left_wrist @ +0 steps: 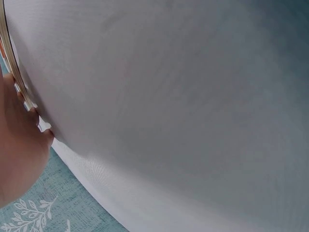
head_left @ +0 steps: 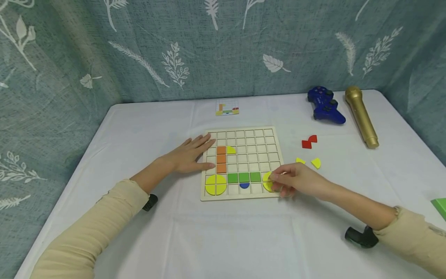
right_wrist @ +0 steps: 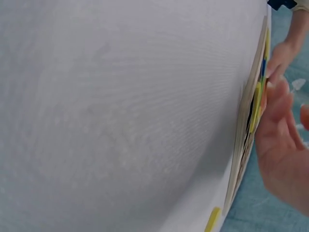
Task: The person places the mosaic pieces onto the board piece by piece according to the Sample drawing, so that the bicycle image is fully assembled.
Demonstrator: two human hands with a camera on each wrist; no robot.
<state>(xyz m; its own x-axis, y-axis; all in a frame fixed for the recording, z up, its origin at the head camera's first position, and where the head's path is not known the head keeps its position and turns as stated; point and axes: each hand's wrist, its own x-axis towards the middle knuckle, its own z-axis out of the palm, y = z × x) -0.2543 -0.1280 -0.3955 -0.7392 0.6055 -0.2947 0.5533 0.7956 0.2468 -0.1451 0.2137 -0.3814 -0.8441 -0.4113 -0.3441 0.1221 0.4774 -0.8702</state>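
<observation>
My left hand (head_left: 191, 154) lies with fingers spread over the left edge of a wooden grid board (head_left: 244, 196). The right hand (head_left: 299, 180) is at the board's lower right corner, thumb and index finger pinching at a yellow quarter-circle piece (head_left: 267, 185), partly hidden by the fingers. Other yellow pieces form a circle (head_left: 216, 185) at the lower left. Orange squares (head_left: 221, 159) stand in a column with a yellow quarter (head_left: 231, 150) beside the top one. Green squares (head_left: 244, 177) make a row above a blue half-round shape (head_left: 244, 186).
Two red pieces (head_left: 307, 144) and two yellow pieces (head_left: 316, 163) lie right of the board. Behind it is a pattern card (head_left: 227, 108). A blue game controller (head_left: 325, 105) and a gold microphone (head_left: 362, 118) lie at the back right. A green object (head_left: 439, 207) shows at the right edge.
</observation>
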